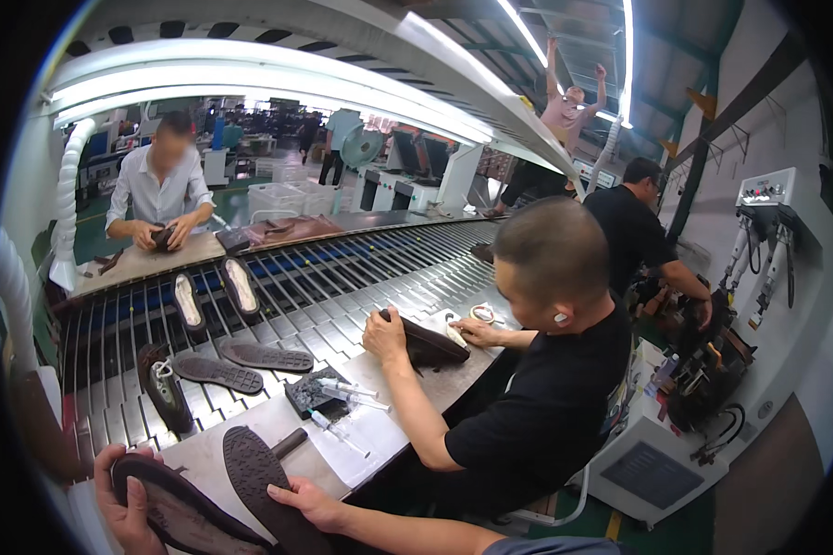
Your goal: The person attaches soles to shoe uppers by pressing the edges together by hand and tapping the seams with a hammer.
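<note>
My left hand (128, 509) grips a dark brown shoe (197, 507) at the lower left, thumb across its near side. The shoe's underside faces up, a dull brown surface inside a dark rim. Close beside it, my right hand (310, 502) pinches the edge of a dark brown outsole (250, 461), thumb on top. The outsole's patterned tread is turned up. Both pieces are over the near edge of the work board (208, 442). A short dark-handled tool (292, 441) lies just beyond the outsole.
A metal-rod conveyor (111, 356) carries a laced shoe (165, 393), two outsoles (217, 375) and two upturned shoes (241, 285). Syringes (347, 393) lie by a black tray (305, 398). A co-worker (551, 370) on my right handles a dark shoe (421, 342); another (162, 185) works across the conveyor.
</note>
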A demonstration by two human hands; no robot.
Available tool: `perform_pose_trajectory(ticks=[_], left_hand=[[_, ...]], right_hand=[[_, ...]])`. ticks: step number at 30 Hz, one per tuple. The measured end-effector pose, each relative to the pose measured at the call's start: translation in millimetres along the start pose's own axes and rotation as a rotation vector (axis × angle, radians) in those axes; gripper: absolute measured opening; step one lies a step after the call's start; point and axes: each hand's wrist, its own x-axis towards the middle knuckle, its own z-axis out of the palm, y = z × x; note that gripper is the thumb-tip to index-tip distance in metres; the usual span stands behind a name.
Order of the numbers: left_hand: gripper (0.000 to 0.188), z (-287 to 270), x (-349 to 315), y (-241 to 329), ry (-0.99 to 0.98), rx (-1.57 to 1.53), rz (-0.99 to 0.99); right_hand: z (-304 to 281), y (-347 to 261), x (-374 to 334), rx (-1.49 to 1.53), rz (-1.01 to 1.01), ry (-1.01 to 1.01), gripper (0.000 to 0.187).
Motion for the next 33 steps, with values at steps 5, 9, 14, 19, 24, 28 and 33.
perform_pose_trajectory(ticks=[5, 9, 14, 19, 24, 28, 33], left_hand=[[0.049, 19.0, 4.7, 3.6, 0.066, -0.055, 0.100], [0.045, 28.5, 16.3, 2.2, -0.042, -0.145, 0.109], [0.050, 27.9, 5.3, 18.3, -0.142, -0.129, 0.076], [0.059, 24.7, -4.8, 34.6, -0.205, -0.039, 0.055], [0.061, 25.5, -11.0, 33.4, -0.194, -0.250, 0.050], [0.102, 18.8, -13.4, 30.6, -0.233, -0.126, -0.012], [0.092, 16.5, -13.8, 32.3, -0.343, -0.063, 0.085]], right_hand=[[13.9, -20.6, -20.3, -0.052, 0.065, 0.096, 0.036], [48.2, -46.5, -44.4, 0.004, -0.135, -0.093, 0.037], [104.0, -55.8, -51.3, -0.142, -0.163, -0.268, 0.038], [120.7, -52.1, -43.4, -0.260, -0.116, -0.371, 0.028], [123.9, -49.6, -41.0, -0.400, -0.145, -0.304, 0.024], [137.8, -50.5, -41.0, -0.299, -0.196, -0.303, 0.024], [134.5, -50.6, -41.2, -0.354, -0.203, -0.316, 0.023]])
